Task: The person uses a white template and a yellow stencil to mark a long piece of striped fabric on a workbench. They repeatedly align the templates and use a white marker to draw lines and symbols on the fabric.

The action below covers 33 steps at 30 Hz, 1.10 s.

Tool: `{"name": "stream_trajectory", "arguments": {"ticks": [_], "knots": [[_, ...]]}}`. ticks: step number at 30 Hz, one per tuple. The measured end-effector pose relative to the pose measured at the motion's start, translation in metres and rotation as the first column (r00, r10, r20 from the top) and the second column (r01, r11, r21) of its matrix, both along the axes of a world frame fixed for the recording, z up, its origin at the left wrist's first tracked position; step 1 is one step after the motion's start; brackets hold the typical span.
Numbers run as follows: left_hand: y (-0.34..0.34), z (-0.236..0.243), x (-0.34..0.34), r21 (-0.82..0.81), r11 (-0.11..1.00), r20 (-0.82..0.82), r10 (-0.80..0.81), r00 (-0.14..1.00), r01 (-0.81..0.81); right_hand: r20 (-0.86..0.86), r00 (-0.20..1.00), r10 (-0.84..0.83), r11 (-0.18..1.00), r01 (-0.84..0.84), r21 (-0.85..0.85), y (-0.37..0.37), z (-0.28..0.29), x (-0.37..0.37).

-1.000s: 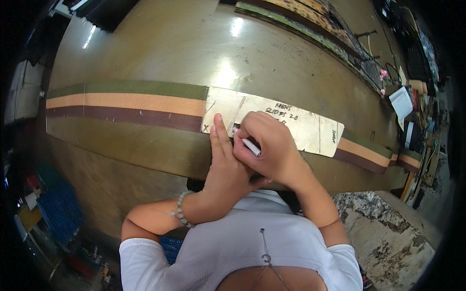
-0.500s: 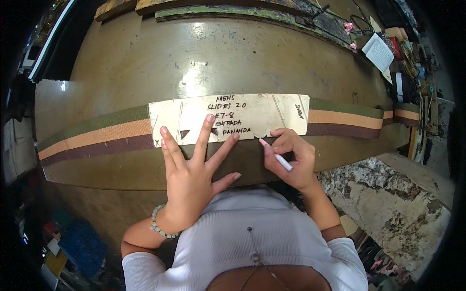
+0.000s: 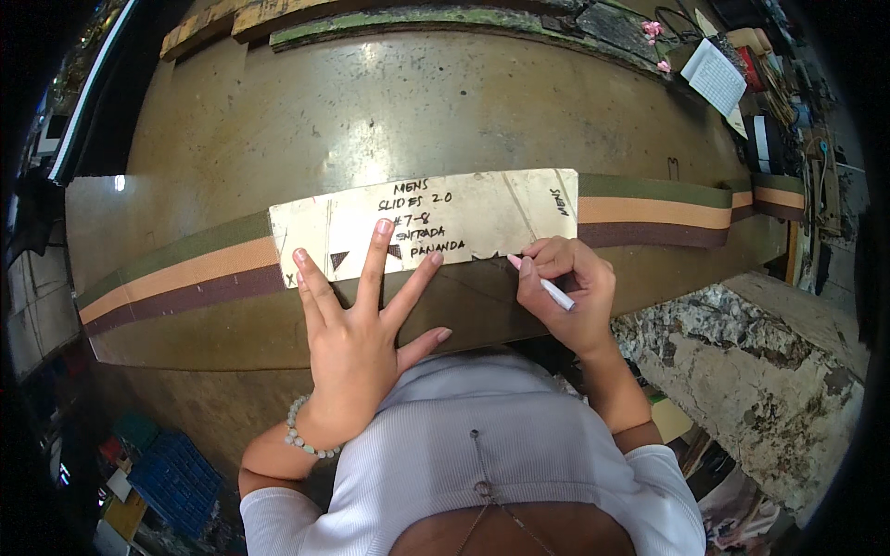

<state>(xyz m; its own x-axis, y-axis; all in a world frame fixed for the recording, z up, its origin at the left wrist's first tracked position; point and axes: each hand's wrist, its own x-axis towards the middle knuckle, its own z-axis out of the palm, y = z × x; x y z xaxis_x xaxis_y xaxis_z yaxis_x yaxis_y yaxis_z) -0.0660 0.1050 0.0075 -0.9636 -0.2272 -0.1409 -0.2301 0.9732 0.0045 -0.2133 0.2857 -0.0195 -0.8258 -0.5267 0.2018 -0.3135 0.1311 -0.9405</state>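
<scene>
A long cream card template (image 3: 491,208) with handwriting, pencil lines and small cut-out notches lies on a webbing strap (image 3: 654,212) striped green, tan and dark brown. My left hand (image 3: 357,338) is spread open, its fingertips pressing on the template's left and middle part. Closed round a slim white marking pen (image 3: 554,294), my right hand (image 3: 577,292) rests at the template's near edge, right of the middle. The pen's pinkish tip end is by a small notch there; its exact point is hard to see. The template hides part of the strap.
Strap and template lie across a brown, worn tabletop (image 3: 445,102). Wooden boards (image 3: 371,26) line its far edge. At far right are a white paper pad (image 3: 716,79) and a dark roll with a white band (image 3: 762,139). A blue crate (image 3: 176,482) stands low at left.
My right hand and the pen have shifted slightly right along the template's near edge. My left hand stays pressed on the template. The whole view has shifted a little.
</scene>
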Motion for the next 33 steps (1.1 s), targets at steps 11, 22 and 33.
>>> {"name": "stream_trajectory", "arguments": {"ticks": [11, 22, 33], "knots": [[-0.002, 0.007, -0.002, 0.000, 1.000, 0.018, -0.025, 1.000, 0.025, 0.205, 0.973, 0.109, 0.992, -0.118, 0.033, 0.003, 0.007, -0.009], [-0.006, -0.006, -0.112, 0.238, 0.828, -0.321, -0.426, 0.846, 0.507, 0.263, 0.960, 0.100, 0.988, -0.127, 0.088, 0.006, 0.004, -0.016], [0.003, -0.022, -0.120, 0.222, 0.808, -0.356, -0.454, 0.817, 0.546, 0.126, 0.965, -0.228, 0.971, 0.215, 0.107, 0.028, 0.000, -0.074]]}}
